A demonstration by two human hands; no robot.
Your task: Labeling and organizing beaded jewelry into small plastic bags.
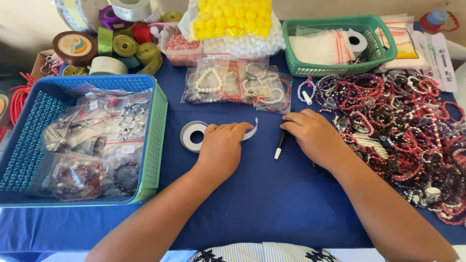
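My left hand (221, 148) rests palm down on the blue tablecloth (262, 194), fingers curled over a white strip of tape (252, 132) that runs from a small tape roll (193, 135) just left of it. My right hand (313, 136) lies beside it, fingers closed around a black pen with a white tip (279, 147) that points toward me. Whether the left fingers pinch the strip or only press it down is unclear.
A blue-green basket (154, 145) of bagged beads sits at left. Bagged pearl bracelets (238, 85) lie ahead. A heap of beaded bracelets (407, 126) covers the right. A green basket (335, 70), ribbon rolls (124, 46) and bags of yellow and white balls (233, 22) stand behind.
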